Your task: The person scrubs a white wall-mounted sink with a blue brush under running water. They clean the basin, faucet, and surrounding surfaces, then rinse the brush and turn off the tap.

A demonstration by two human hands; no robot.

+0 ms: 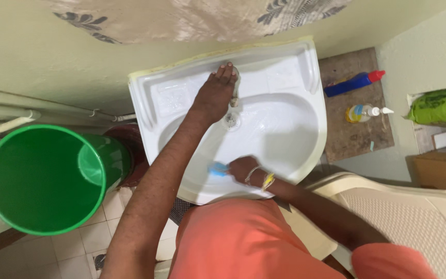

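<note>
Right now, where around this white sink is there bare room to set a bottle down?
The flat corners of the white ceramic sink either side of the metal tap are bare, the right one clearest. The brown shelf has room below the blue bottle with red cap and clear spray bottle. The basin is crowded by the left hand and right hand.

Glossy white ceramic basin (290,134)
</note>
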